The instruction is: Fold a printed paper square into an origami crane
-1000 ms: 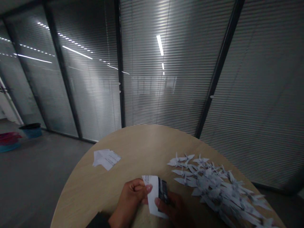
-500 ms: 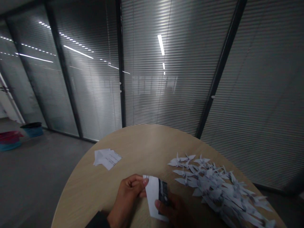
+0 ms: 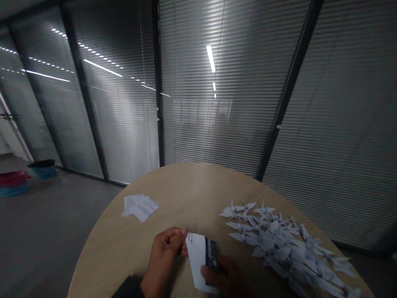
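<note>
A piece of white paper (image 3: pixel 197 252) with a dark printed band along its right side is held low over the round wooden table (image 3: pixel 198 182). My right hand (image 3: pixel 225 275) grips its lower right part, thumb on top. My left hand (image 3: pixel 167 252) is closed at the paper's upper left corner, thumb pressed against the fingers; the corner is at the fingertips. To the right lies a heap of folded white paper cranes (image 3: pixel 279 244). Several flat white sheets (image 3: pixel 141 207) overlap on the table's left side.
Glass partitions with blinds (image 3: pixel 214 136) stand just behind the table. On the floor at the far left are a blue bin with a black liner (image 3: pixel 43 169) and one with a red liner (image 3: pixel 13 184).
The left thumb has shifted slightly up and left, from on top of the paper to its corner. The held paper has moved slightly down and left with the right hand.
</note>
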{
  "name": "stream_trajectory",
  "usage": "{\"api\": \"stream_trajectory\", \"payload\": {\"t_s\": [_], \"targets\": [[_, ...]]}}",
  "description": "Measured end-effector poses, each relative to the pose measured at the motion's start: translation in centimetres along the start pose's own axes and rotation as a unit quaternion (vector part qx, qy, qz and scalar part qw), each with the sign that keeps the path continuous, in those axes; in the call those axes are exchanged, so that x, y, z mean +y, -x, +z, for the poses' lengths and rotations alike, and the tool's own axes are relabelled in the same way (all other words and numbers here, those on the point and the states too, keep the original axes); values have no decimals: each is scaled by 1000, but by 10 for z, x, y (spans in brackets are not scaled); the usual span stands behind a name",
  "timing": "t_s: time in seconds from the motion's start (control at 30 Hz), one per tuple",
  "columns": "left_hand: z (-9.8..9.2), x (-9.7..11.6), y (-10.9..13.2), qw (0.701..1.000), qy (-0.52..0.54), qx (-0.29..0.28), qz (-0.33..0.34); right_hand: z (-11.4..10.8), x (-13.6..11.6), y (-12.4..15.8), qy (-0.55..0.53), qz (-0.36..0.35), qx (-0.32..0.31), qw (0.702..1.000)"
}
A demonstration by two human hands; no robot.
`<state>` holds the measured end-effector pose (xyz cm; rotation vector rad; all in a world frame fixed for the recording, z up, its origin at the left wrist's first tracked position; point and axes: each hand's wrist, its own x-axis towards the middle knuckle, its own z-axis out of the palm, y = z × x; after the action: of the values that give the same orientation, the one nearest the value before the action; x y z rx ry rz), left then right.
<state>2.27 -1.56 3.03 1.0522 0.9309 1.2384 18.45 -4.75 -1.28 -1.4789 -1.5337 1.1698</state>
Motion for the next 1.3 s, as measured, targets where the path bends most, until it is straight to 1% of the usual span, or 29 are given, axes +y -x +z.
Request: {"api": "stream_trajectory", "payload": {"t_s": [0.07, 0.13, 0.2, 0.27, 0.33, 0.4, 0.47, 0.57, 0.63, 0.67, 0.73, 0.83, 0.93, 1.0, 1.07, 1.17, 1.2, 1.27, 1.3], "targets": [[0, -1, 1, 1000, 0, 6, 9, 0, -1, 1, 6, 14, 3, 1000], [0, -2, 0, 1000, 19, 6, -2, 1, 0, 1, 15, 19, 26, 999], [1, -4, -2, 999, 45, -15, -25, 3, 3, 1, -6, 20, 43, 999], [2, -7, -5, 995, 61, -51, -53, 4, 3, 0, -41, 15, 48, 998], [3, -12, -8, 992, 47, -80, -82, 3, 0, 1, -58, 7, 51, 997], [4, -16, -9, 990, 10, -91, -109, -1, -7, 2, -49, 8, 70, 996], [5, -21, -9, 988, -30, -94, -119, -4, -14, 3, -53, 14, 86, 995], [5, -27, -8, 986, -68, -108, -110, -7, -18, 3, -58, 14, 113, 992], [4, -30, -7, 983, -79, -127, -106, -7, -15, 1, -36, 16, 141, 989], [4, -31, -6, 982, -80, -136, -104, -7, -12, 1, -27, 15, 146, 989], [4, -32, -5, 981, -75, -149, -96, -6, -8, -1, -27, 8, 141, 990], [4, -32, -2, 984, -70, -144, -81, -4, -6, -2, -49, -4, 129, 990], [3, -34, -1, 984, -83, -139, -76, -4, -8, -2, -36, 5, 140, 990], [3, -35, -1, 982, -89, -148, -73, -4, -10, -2, -28, 12, 136, 990], [2, -34, -2, 981, -102, -155, -57, -4, -9, -2, -27, 16, 130, 991], [1, -26, -4, 981, -109, -161, -6, -3, -4, -2, -28, 22, 99, 994], [1, -23, -4, 982, -94, -165, 4, -1, -2, -3, -26, 29, 90, 995], [2, -15, -3, 984, -78, -162, 15, 2, 1, -2, -21, 34, 81, 996], [3, -11, -3, 984, -64, -164, 5, 3, 2, -2, -11, 33, 85, 996]]}}
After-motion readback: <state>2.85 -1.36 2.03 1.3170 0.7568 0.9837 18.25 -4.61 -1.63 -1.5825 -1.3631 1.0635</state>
